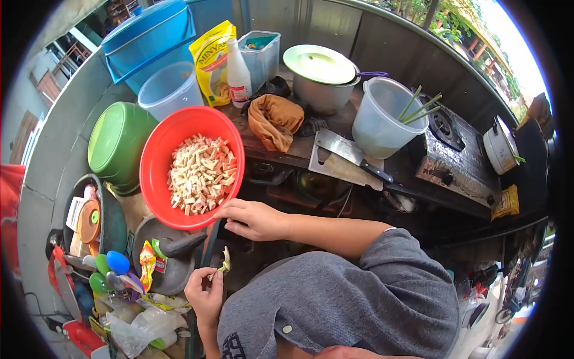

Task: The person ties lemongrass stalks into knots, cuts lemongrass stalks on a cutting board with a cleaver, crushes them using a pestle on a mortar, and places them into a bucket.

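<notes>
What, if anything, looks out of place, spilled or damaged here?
The cleaver lies on the cutting board with its handle jutting past the board's edge, so it might get bumped. The stove looks blotchy and worn. I see no clear spill around the red basin.

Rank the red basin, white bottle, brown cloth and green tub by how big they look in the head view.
1. Red basin
2. Green tub
3. Brown cloth
4. White bottle: taller than the cloth, but much narrower
</notes>
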A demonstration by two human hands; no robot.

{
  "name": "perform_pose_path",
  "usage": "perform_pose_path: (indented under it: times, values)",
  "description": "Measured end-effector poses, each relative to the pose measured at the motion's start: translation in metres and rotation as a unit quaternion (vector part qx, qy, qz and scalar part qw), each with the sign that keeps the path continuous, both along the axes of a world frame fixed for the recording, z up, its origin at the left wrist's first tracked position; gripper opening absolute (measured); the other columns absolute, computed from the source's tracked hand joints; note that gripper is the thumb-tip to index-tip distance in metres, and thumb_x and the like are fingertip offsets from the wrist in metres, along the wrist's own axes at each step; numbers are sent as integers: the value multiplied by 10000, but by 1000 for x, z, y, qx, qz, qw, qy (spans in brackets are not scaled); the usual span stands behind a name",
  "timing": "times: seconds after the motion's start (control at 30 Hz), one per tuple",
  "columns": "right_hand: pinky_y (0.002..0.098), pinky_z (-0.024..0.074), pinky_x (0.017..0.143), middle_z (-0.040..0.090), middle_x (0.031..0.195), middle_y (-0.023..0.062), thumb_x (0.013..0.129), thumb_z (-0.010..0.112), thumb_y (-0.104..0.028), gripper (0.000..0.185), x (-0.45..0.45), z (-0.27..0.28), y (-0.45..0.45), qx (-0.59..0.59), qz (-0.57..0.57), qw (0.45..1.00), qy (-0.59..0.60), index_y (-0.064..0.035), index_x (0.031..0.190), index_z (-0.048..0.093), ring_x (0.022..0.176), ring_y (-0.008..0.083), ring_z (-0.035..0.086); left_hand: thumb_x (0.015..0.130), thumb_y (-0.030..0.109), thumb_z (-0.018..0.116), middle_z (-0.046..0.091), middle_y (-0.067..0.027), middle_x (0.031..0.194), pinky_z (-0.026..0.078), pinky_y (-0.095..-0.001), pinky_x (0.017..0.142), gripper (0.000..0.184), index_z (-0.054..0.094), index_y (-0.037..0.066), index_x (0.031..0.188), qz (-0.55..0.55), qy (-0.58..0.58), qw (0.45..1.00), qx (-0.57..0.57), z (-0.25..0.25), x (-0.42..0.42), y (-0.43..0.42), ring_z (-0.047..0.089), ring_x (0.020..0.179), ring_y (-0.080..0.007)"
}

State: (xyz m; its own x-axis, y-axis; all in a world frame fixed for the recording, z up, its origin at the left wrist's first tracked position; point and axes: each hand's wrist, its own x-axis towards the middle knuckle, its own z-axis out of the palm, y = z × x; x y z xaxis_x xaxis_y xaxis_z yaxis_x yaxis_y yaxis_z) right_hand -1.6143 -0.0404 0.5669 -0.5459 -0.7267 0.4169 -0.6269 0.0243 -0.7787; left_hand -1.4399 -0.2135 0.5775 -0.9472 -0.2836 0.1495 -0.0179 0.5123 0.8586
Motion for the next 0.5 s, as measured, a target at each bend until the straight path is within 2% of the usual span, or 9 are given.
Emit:
perform_pose_path:
  times: [0.07, 0.13, 0.2, 0.33, 0.43, 0.5]
  values:
    - [365, 497, 802, 590, 1027, 143, 899, 542, -130, 237, -4, -7, 61, -4, -53, 998, -26, -27, 1110, 575, 951, 307, 600, 777, 16, 686, 562, -24, 704, 378, -219, 521, 84, 614, 5, 819, 23, 41, 998, 51, 13, -29, 28, 477, 578, -69]
    - [354, 507, 780, 615, 997, 140, 905, 548, -146, 227, -4, -10, 126, 32, -93, 992, -81, -27, 1093, 593, 907, 289, 620, 792, 17, 684, 559, -7, 718, 380, -210, 543, 90, 609, 4, 839, -4, 54, 998, 36, 31, -64, 61, 480, 615, -60]
    - [347, 516, 759, 641, 964, 129, 901, 561, -154, 220, 0, -20, 187, 42, -146, 981, -123, -32, 1079, 609, 850, 270, 642, 802, 9, 679, 559, 3, 734, 380, -200, 559, 98, 602, 2, 861, -80, 126, 980, 133, 50, -105, 104, 483, 638, -54]
    - [340, 522, 747, 657, 947, 126, 896, 570, -148, 213, 13, -19, 279, 33, -223, 955, -191, -34, 1070, 617, 835, 258, 655, 803, -11, 672, 597, -14, 759, 399, -184, 562, 106, 606, 12, 882, -248, 205, 945, 64, 99, -196, 202, 509, 628, -51]
    - [336, 521, 767, 661, 955, 130, 895, 572, -138, 215, 15, -20, 322, 43, -255, 941, -217, -31, 1076, 615, 882, 257, 659, 808, 11, 666, 606, -21, 715, 422, -208, 530, 78, 612, 9, 864, -305, 235, 923, 9, 124, -261, 285, 532, 577, -67]
    - [337, 520, 767, 660, 956, 130, 896, 573, -139, 213, 13, -17, 340, 33, -262, 944, -197, -31, 1075, 616, 885, 259, 658, 803, 26, 652, 611, -64, 700, 443, -247, 535, 69, 602, 14, 849, -332, 225, 915, -41, 129, -295, 330, 557, 552, -131]
